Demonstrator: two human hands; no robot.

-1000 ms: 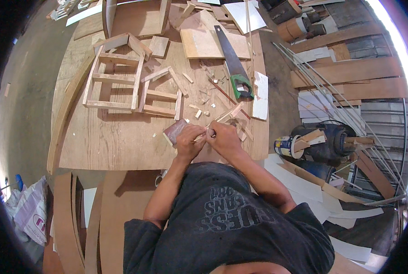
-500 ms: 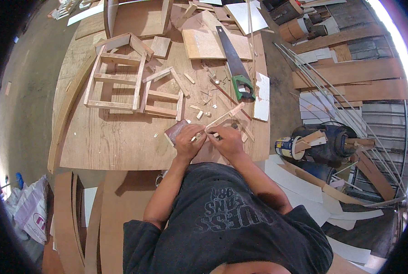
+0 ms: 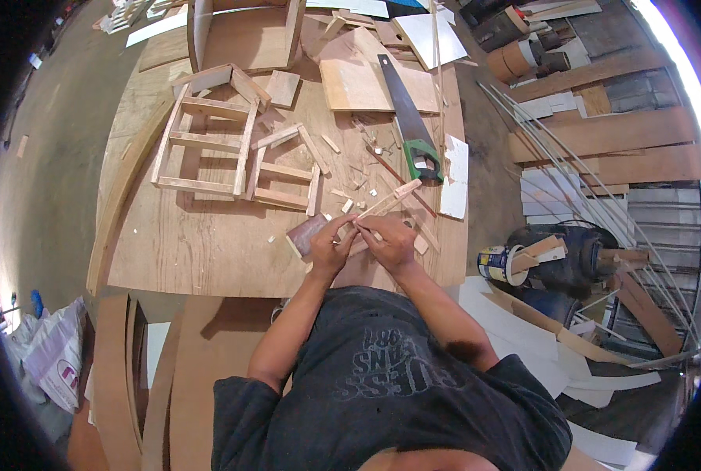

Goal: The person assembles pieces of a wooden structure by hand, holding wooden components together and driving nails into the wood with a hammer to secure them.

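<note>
My left hand (image 3: 331,246) and my right hand (image 3: 388,239) meet at the near edge of a plywood table (image 3: 201,247). Both pinch a thin wooden strip (image 3: 388,202) that slants up and to the right from my fingers. A small dark reddish block (image 3: 305,234) lies just left of my left hand. Short wood offcuts (image 3: 346,206) are scattered around my hands.
Two open wooden frames (image 3: 209,145) lie at the table's left and middle. A handsaw with a green handle (image 3: 410,125) lies at the right, beside plywood sheets (image 3: 366,78). A paint can (image 3: 499,263), planks and thin rods stand on the floor to the right.
My hands have stayed at the table's near edge on the strip, with only small finger movements. The view has drifted slightly.
</note>
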